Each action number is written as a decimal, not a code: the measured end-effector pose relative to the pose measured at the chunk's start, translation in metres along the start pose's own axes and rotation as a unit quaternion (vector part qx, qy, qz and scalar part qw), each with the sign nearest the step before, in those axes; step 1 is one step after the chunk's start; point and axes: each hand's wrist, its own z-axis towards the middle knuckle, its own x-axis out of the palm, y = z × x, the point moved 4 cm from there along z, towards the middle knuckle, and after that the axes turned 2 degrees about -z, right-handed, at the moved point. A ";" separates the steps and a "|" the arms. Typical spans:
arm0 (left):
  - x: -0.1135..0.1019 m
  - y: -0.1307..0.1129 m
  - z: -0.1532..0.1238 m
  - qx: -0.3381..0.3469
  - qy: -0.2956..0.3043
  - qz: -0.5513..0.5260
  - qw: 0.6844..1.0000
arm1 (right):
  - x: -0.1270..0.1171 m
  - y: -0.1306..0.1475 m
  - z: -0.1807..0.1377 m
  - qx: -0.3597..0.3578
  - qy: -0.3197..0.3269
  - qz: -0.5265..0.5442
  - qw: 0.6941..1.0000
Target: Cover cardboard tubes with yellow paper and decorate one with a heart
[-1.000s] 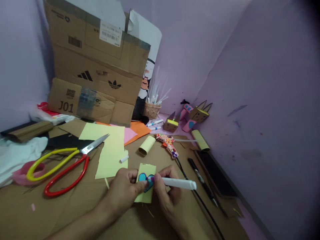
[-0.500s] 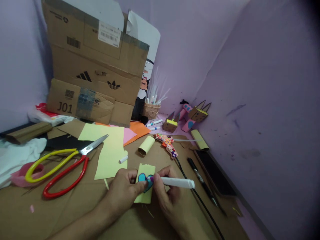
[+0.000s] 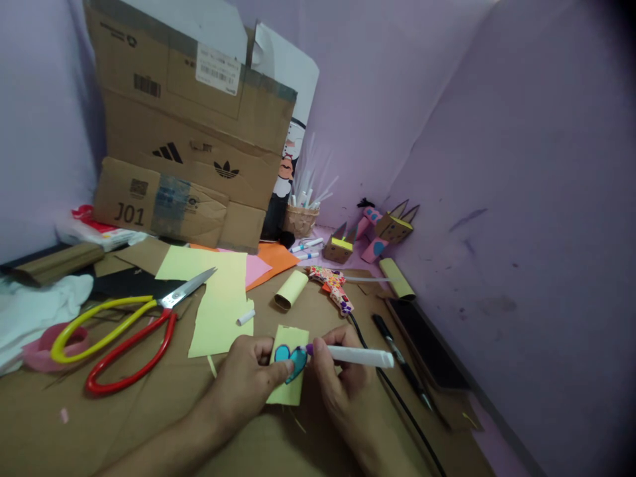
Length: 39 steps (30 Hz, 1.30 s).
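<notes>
A small yellow paper piece lies on the brown cardboard surface, with a teal heart outlined in black drawn on it. My left hand is pinched on the paper's left edge, thumb pressing beside the heart. My right hand grips a white marker with a purple tip. The tip sits at the heart's upper right edge.
Large red and yellow scissors lie left on yellow paper sheets. A yellow paper roll, patterned glue gun, black pen and phone sit ahead and right. Adidas cardboard boxes stand behind; purple walls close the right.
My right hand has shifted slightly right with the marker, so its tip has moved from over the heart to the heart's upper right edge. The left hand stays put.
</notes>
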 end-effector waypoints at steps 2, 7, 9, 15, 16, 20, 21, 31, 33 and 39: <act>0.000 0.000 0.000 0.000 -0.001 0.000 1.000 | -0.001 0.001 0.001 -0.004 -0.004 -0.006 1.000; 0.001 -0.002 -0.001 -0.008 0.005 -0.019 1.000 | -0.001 0.000 0.002 -0.001 -0.010 -0.013 1.000; 0.001 -0.003 0.000 -0.009 0.002 -0.018 1.000 | -0.001 0.000 0.002 0.005 -0.013 -0.014 1.000; 0.000 -0.001 0.000 -0.008 0.002 -0.015 1.000 | -0.004 -0.004 -0.002 0.019 -0.027 -0.006 0.999; -0.001 0.000 0.000 -0.007 0.001 -0.014 1.000 | -0.005 -0.005 -0.003 0.024 -0.040 0.008 0.999; 0.000 -0.001 0.000 -0.003 -0.001 -0.016 1.000 | -0.009 -0.011 -0.001 0.064 -0.102 0.086 0.989; 0.000 -0.002 0.000 0.000 -0.001 -0.020 1.000 | -0.009 -0.012 0.000 0.085 -0.103 0.113 0.985; 0.000 -0.004 -0.004 0.018 0.006 -0.075 0.997 | 0.023 -0.011 -0.005 0.271 0.069 0.405 0.870; 0.001 -0.003 -0.005 0.022 0.003 -0.058 0.998 | 0.024 -0.013 -0.005 0.272 0.057 0.407 0.870; 0.000 -0.009 -0.007 0.046 0.053 0.004 0.998 | 0.022 -0.018 -0.004 0.271 0.061 0.401 0.873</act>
